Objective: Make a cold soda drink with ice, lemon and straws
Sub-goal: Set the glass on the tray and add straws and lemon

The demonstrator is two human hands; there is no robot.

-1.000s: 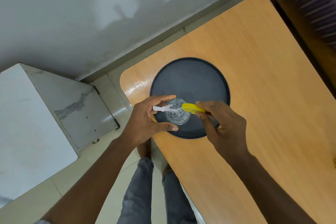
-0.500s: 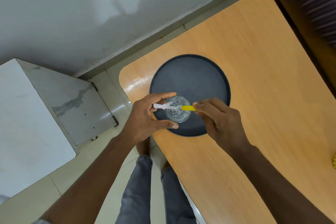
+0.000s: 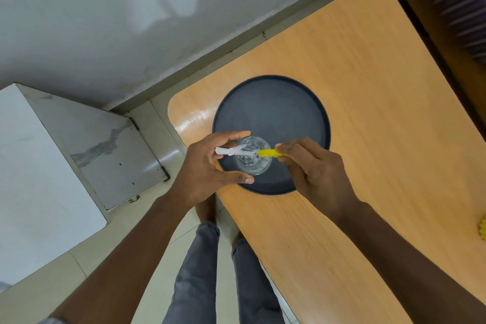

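We looked down on a wooden table with a light orange-brown grain and rounded corners, its far left corner catching a glossy reflection. A round dark tray lay directly on it, set toward the left edge and nearer the far end than the near one, with bare wood all round its rim. At the right edge of the view, on the near part of the top, we saw a small yellow object, cut off by the frame, so we could not tell what it was. It sat well apart from the tray.
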